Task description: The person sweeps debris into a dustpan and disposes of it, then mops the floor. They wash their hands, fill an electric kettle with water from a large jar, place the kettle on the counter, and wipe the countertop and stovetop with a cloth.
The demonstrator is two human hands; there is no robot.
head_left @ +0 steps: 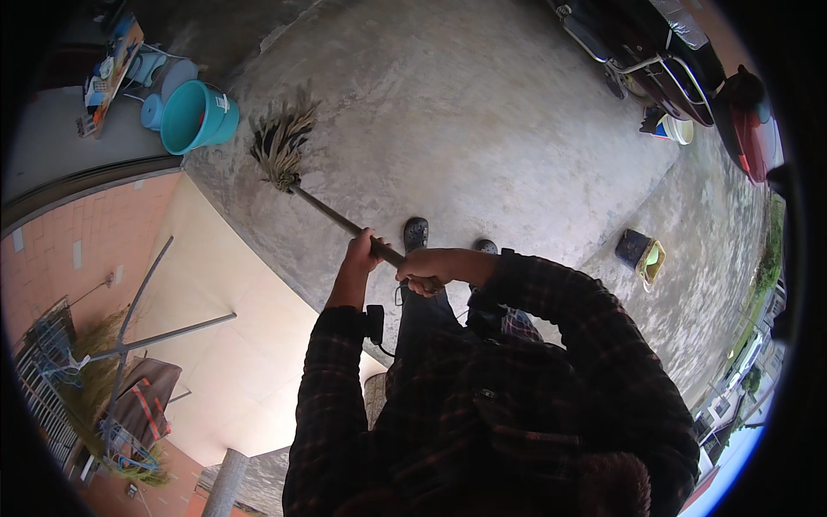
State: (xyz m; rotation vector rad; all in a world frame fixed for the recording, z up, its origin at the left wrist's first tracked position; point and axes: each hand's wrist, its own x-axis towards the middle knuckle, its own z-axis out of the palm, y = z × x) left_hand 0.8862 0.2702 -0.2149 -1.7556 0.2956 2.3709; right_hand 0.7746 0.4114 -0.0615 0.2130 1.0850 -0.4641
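Note:
A mop [332, 212] with a long dark handle slants from my hands up to the left. Its strands of grey and dark cloth [282, 146] spread over the concrete floor [413, 112]. My left hand [365, 250] is wrapped round the handle, farther along toward the mop head. Closer to my body, my right hand [424, 269] grips the upper end of the same handle, its fingers closed round it. A dark shoe [415, 233] of mine shows just beyond my hands, and the tip of the other [486, 246] is to its right.
A teal bucket [196, 119] stands left of the mop head, by a doorway. A motorcycle [659, 65] is parked at the far right, near a white bucket [675, 129]. A dark square container [636, 250] sits on the right. A pale wall [233, 267] borders the floor on the left.

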